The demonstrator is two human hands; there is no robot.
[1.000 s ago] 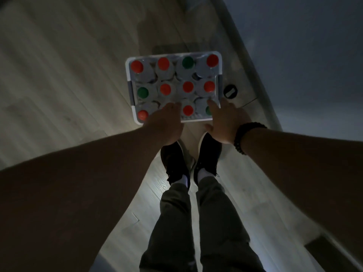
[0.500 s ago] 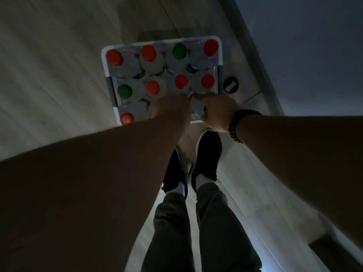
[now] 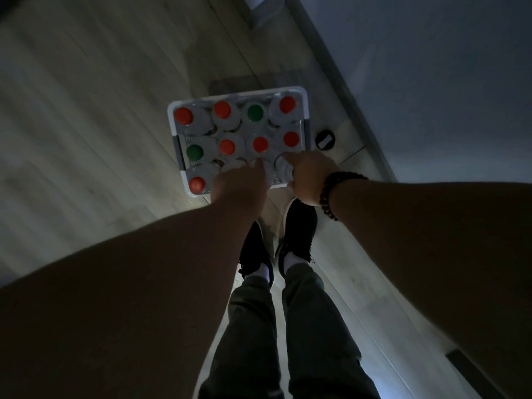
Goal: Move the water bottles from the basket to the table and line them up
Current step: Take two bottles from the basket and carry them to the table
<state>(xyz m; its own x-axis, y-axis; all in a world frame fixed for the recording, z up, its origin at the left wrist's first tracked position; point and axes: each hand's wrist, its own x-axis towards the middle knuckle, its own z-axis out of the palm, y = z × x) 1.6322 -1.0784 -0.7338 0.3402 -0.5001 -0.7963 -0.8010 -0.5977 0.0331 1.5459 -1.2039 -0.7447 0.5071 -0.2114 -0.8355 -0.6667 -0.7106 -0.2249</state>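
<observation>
Head view showed us that both hands had dropped from above the white plastic basket (image 3: 172, 122) on the wooden floor into its near row. Our left hand (image 3: 240, 184) closed over a bottle there; our right hand (image 3: 306, 175) gripped the clear plastic water bottle (image 3: 283, 168) at its near-right corner. Lifting had not yet started.

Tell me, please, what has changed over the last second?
Both hands went deeper into the basket: the left hand now covers the near middle bottles, and the right hand has closed around the near right bottle. Basket and other bottles stayed put.
</observation>
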